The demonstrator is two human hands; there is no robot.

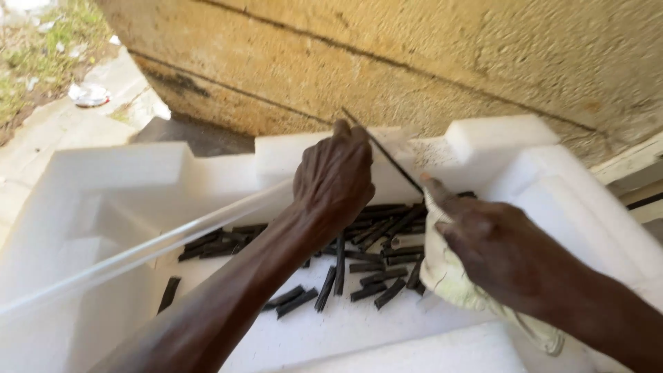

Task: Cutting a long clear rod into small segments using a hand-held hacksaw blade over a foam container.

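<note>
A rough tan wall (428, 55) backs a white foam tray (103, 179). At 12 o'clock the left hand (333, 176) pinches a thin dark rod (383, 152); the right hand (494, 252), at 3 o'clock, grips a pale cloth (449, 276) closed around the rod's lower end. Short black sticks (366, 266) lie scattered in the tray. The step looks like wiping or stripping the rod, which calls for a steady pull through the cloth.

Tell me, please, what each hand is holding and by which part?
The left hand pinches a thin dark rod near its upper end. The right hand grips a bunched white cloth and touches the rod's lower end.
</note>
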